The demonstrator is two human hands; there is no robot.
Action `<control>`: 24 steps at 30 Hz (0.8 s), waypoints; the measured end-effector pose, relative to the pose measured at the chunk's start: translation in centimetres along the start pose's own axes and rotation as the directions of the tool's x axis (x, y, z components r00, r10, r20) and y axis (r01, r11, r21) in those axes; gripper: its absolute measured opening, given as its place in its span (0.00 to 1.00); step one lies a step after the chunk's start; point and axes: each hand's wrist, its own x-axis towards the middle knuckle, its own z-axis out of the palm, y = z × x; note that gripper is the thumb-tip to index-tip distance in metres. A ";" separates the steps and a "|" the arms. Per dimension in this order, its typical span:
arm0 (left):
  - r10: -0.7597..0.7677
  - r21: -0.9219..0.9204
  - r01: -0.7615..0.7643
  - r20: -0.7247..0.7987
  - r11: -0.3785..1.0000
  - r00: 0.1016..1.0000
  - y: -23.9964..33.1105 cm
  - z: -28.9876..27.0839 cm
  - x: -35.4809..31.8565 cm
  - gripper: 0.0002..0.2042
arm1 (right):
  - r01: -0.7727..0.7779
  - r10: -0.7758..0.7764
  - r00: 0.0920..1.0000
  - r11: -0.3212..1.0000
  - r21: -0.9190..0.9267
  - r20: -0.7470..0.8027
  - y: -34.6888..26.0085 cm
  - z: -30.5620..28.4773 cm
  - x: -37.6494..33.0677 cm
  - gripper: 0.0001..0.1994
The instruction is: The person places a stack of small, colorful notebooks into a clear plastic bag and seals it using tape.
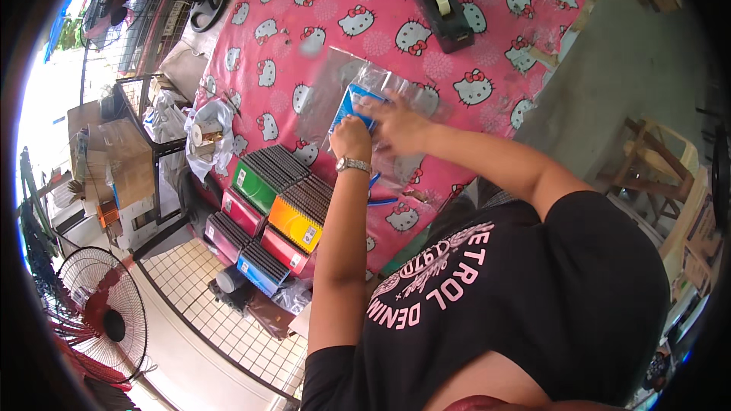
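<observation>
A small blue notebook (346, 110) lies on clear plastic sheets or bags (324, 95); whether it is inside one I cannot tell. My left hand (351, 139), with a watch on its wrist, is closed at the notebook's near edge, gripping it. Over the notebook's right side, my right hand (397, 125) has its fingers spread, slightly blurred, touching or just above the plastic. A blue pen (382, 201) rests close to my body. To the left of my left forearm stand stacks of spiral notebooks: green (257, 192), yellow (293, 221), and several pink, purple and blue ones.
The table has a pink cloth (244, 46) printed with white cat faces. A black tape dispenser (448, 19) sits at the far right. A white plastic bag (209, 137) hangs at the left edge. Two fans, one of them a black-and-red fan (103, 320), stand beyond the table.
</observation>
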 end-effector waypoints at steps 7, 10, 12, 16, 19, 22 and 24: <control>0.053 0.017 -0.050 -0.259 0.999 0.964 0.5 4.3 -1.9 0.32 | -0.649 0.867 0.487 0.439 0.622 -0.105 17.6 -9.8 -3.0 0.11; 0.192 0.118 -0.169 -0.229 0.979 0.954 -2.3 5.7 -1.6 0.33 | -0.478 0.844 0.486 0.040 0.877 0.226 16.8 -10.8 -2.8 0.09; 0.212 0.115 -0.188 -0.243 0.975 0.947 -3.0 6.2 -1.7 0.33 | -0.437 0.852 0.521 0.217 0.873 0.049 16.2 -10.0 -2.9 0.09; 0.204 0.114 -0.178 -0.297 0.977 0.933 -3.2 7.0 -1.7 0.31 | -0.069 0.812 0.546 0.288 0.955 -0.205 13.7 -7.9 -4.4 0.05; 0.193 0.066 -0.182 -0.353 0.981 0.915 -3.1 7.7 -2.1 0.30 | -0.090 0.790 0.457 -0.416 0.905 0.409 11.0 -6.6 -7.7 0.04; 0.185 0.007 -0.200 -0.416 0.980 0.890 -2.7 7.5 -2.0 0.28 | -0.166 0.363 0.714 -0.743 0.649 0.598 14.0 -4.2 -6.1 0.05; 0.152 -0.043 -0.190 -0.441 0.981 0.885 -2.9 7.6 -2.2 0.27 | -0.432 0.202 0.650 -0.694 0.576 0.732 9.9 -3.1 -1.7 0.05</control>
